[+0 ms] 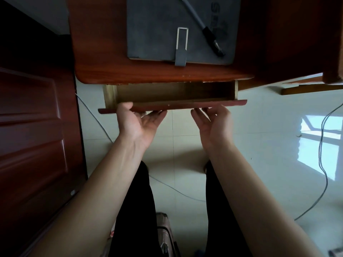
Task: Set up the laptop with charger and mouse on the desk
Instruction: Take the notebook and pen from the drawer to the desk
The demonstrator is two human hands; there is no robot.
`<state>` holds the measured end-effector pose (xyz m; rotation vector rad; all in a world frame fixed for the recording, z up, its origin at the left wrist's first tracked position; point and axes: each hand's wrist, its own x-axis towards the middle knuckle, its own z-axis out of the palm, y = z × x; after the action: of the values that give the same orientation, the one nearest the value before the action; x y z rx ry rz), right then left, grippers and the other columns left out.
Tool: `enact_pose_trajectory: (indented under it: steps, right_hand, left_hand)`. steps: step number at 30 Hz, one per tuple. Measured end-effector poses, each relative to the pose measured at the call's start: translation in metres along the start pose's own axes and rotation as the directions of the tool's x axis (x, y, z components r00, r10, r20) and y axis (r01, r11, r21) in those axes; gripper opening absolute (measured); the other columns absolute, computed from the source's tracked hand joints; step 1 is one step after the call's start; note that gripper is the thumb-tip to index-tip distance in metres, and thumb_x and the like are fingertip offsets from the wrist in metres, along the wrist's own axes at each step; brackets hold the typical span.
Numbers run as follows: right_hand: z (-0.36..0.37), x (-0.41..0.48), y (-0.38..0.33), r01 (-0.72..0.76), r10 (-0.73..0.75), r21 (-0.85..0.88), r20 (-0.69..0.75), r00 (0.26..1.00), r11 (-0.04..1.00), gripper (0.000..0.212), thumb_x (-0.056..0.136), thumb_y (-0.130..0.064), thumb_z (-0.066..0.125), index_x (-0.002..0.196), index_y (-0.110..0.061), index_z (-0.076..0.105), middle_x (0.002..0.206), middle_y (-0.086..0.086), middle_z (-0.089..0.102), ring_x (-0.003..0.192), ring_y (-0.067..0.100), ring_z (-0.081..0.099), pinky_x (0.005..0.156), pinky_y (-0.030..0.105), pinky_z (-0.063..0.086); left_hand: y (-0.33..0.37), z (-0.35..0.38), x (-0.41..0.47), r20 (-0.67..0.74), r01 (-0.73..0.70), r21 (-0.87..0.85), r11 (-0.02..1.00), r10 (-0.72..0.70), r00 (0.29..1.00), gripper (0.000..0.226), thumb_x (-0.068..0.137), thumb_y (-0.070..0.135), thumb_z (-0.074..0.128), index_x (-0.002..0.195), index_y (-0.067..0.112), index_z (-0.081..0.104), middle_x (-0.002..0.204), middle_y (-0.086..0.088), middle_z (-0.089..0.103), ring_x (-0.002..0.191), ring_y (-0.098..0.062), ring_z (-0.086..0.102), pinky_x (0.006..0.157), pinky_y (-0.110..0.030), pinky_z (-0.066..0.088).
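A reddish-brown wooden desk (pixel 130 75) fills the top of the view. Its shallow drawer (pixel 167 93) is pulled partly out, and the part of its inside that shows holds nothing. My left hand (pixel 137 123) grips the drawer front (pixel 185 105) at its left, thumb on top and fingers underneath. My right hand (pixel 213 123) holds the same front further right, palm up with fingers curled under it. No laptop, charger or mouse is in view.
A grey notebook (pixel 157 25) with a clasp lies on the desk, a pen (pixel 204 28) across it. A dark wooden door (pixel 33 127) stands at the left. Cables (pixel 323 145) trail over the pale tiled floor. A bag (pixel 163 234) sits between my legs.
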<state>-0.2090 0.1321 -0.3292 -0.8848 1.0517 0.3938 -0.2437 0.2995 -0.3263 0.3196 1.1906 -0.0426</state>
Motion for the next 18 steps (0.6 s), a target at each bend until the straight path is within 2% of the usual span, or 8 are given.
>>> enact_pose_trajectory:
  steps: [2, 5, 6, 9, 11, 13, 16, 18]
  right_hand:
    - [0.008, 0.005, -0.004, 0.006, -0.005, -0.004, 0.068, 0.998, 1.0, 0.025, 0.089, 0.011, 0.035, 0.09, -0.002, 0.056, 0.104, 0.017, 0.056, 0.111, 0.038, 0.067, 0.085, 0.042, 0.061]
    - [0.022, 0.017, -0.015, 0.026, -0.023, -0.018, 0.159, 0.987, 0.999, 0.042, 0.087, 0.017, 0.032, 0.119, 0.001, 0.054, 0.117, 0.019, 0.057, 0.12, 0.038, 0.064, 0.085, 0.043, 0.06]
    - [0.028, 0.02, -0.02, 0.037, -0.033, -0.021, 0.177, 0.984, 0.999, 0.041, 0.085, 0.018, 0.034, 0.117, 0.002, 0.055, 0.114, 0.021, 0.056, 0.114, 0.04, 0.064, 0.084, 0.043, 0.06]
    - [0.044, 0.024, -0.03, 0.047, -0.041, -0.031, 0.181, 0.983, 0.998, 0.023, 0.079, 0.016, 0.04, 0.076, -0.004, 0.05, 0.09, 0.019, 0.045, 0.091, 0.036, 0.049, 0.078, 0.039, 0.061]
    - [0.043, 0.024, -0.03, 0.038, -0.031, -0.037, 0.183, 0.983, 0.999, 0.021, 0.082, 0.01, 0.043, 0.073, -0.007, 0.048, 0.086, 0.015, 0.047, 0.087, 0.03, 0.055, 0.076, 0.037, 0.06]
    - [0.036, 0.021, -0.028, 0.064, -0.047, -0.095, 0.166, 0.985, 0.993, 0.014, 0.087, 0.005, 0.047, 0.081, -0.008, 0.05, 0.086, 0.01, 0.054, 0.09, 0.026, 0.067, 0.077, 0.036, 0.06]
    - [0.027, 0.012, -0.029, 0.128, -0.093, -0.312, 0.123, 0.988, 0.942, 0.01, 0.096, -0.01, 0.051, 0.095, -0.011, 0.061, 0.096, 0.007, 0.065, 0.097, 0.021, 0.074, 0.08, 0.036, 0.061]
    - [0.024, 0.003, -0.037, 0.134, -0.084, -0.554, 0.114, 0.99, 0.821, 0.019, 0.1, -0.027, 0.053, 0.106, -0.015, 0.066, 0.108, 0.003, 0.071, 0.097, 0.018, 0.074, 0.082, 0.036, 0.061]
  left_hand:
    - [0.009, 0.01, 0.003, 0.027, -0.012, 0.01, 1.0, 0.011, 1.0, 0.044, 0.094, 0.016, 0.041, 0.132, -0.005, 0.049, 0.135, -0.024, 0.056, 0.12, -0.049, 0.057, 0.102, -0.058, 0.048]
    - [0.029, 0.03, 0.011, 0.111, -0.024, 0.009, 1.0, 0.023, 0.994, 0.029, 0.09, 0.007, 0.043, 0.117, 0.001, 0.05, 0.117, -0.022, 0.056, 0.126, -0.044, 0.054, 0.098, -0.055, 0.052]
    - [0.034, 0.036, 0.014, 0.13, -0.026, 0.003, 1.0, 0.026, 0.991, 0.027, 0.09, 0.008, 0.044, 0.115, 0.002, 0.051, 0.114, -0.021, 0.056, 0.126, -0.042, 0.055, 0.098, -0.055, 0.052]
    - [0.039, 0.043, 0.019, 0.154, -0.026, 0.023, 0.999, 0.022, 0.988, 0.03, 0.09, 0.012, 0.048, 0.117, 0.002, 0.054, 0.118, -0.02, 0.06, 0.122, -0.038, 0.06, 0.1, -0.055, 0.05]
    - [0.035, 0.039, 0.018, 0.158, -0.023, 0.02, 1.0, 0.02, 0.987, 0.03, 0.091, 0.014, 0.049, 0.118, 0.002, 0.054, 0.119, -0.02, 0.061, 0.121, -0.037, 0.061, 0.1, -0.053, 0.05]
    - [0.033, 0.03, 0.016, 0.154, -0.033, 0.032, 0.999, 0.028, 0.988, 0.026, 0.092, 0.015, 0.05, 0.114, 0.001, 0.055, 0.118, -0.022, 0.06, 0.119, -0.037, 0.063, 0.099, -0.05, 0.052]
    - [0.033, 0.019, 0.014, 0.108, -0.131, 0.268, 0.955, 0.105, 0.989, 0.014, 0.094, 0.018, 0.051, 0.102, 0.007, 0.056, 0.109, -0.017, 0.066, 0.106, -0.031, 0.069, 0.089, -0.04, 0.058]
    - [0.034, 0.015, 0.009, 0.054, -0.212, 0.539, 0.815, 0.218, 0.975, 0.012, 0.096, 0.024, 0.053, 0.095, 0.014, 0.06, 0.099, -0.008, 0.073, 0.095, -0.024, 0.071, 0.078, -0.036, 0.059]
